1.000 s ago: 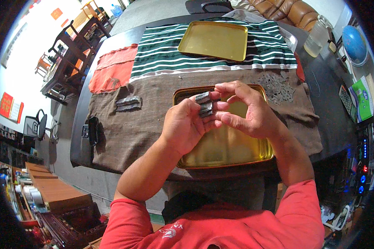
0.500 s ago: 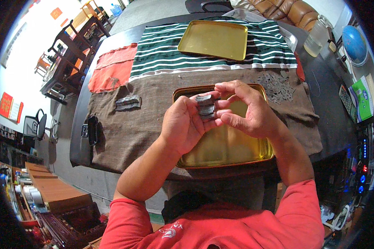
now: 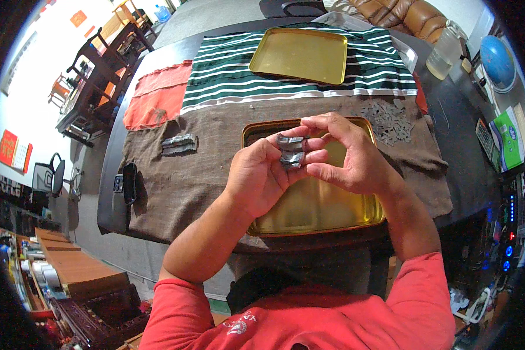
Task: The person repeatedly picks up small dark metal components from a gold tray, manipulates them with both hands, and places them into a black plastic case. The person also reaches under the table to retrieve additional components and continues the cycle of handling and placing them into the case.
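My left hand (image 3: 255, 175) is turned palm up over the tray, its fingers curled under small grey ridged pieces (image 3: 290, 150) that lie across them in two short rows. My right hand (image 3: 356, 154) comes in from the right, curved, with thumb and forefinger apart near the left fingertips. No piece shows in its grasp. Below both hands is a gold metal tray (image 3: 332, 219) with a raised rim. On the brown cloth to the left lie similar grey pieces lined up in rows (image 3: 179, 144). A loose heap of grey pieces (image 3: 388, 121) lies right of the tray.
A second gold tray (image 3: 300, 55) rests on green-and-white striped cloth (image 3: 216, 76) at the far side. Red cloth (image 3: 157, 96) and a dark phone-like object (image 3: 128, 184) are at the left. A jar of liquid (image 3: 443, 55), a calculator (image 3: 487, 143) and a green pack (image 3: 507, 137) are at the right.
The grey pieces in my left hand have tilted slightly and their surfaces catch more light. My right thumb has shifted a little to the left. The trays and heap are unmoved.
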Action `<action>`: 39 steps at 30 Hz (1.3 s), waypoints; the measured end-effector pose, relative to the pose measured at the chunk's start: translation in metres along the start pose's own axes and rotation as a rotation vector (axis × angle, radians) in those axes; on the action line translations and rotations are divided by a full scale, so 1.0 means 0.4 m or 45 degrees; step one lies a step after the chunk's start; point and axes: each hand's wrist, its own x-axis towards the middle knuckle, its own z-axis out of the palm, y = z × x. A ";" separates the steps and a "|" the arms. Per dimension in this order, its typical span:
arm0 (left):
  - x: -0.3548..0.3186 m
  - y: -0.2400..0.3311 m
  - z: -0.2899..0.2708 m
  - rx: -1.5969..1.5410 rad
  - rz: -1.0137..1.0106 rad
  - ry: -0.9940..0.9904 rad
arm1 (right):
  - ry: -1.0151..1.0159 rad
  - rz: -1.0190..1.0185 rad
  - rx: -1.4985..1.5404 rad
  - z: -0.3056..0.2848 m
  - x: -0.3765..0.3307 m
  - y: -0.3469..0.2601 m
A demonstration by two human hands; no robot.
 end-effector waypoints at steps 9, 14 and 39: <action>-0.006 -0.015 0.028 0.362 0.035 0.222 | 0.088 -0.109 -0.024 0.004 0.005 0.000; -0.005 -0.014 0.035 0.324 0.039 0.188 | 0.054 -0.144 -0.080 -0.009 0.013 -0.022; -0.022 -0.048 0.011 0.930 0.267 0.086 | 0.191 0.037 0.190 0.024 0.002 -0.011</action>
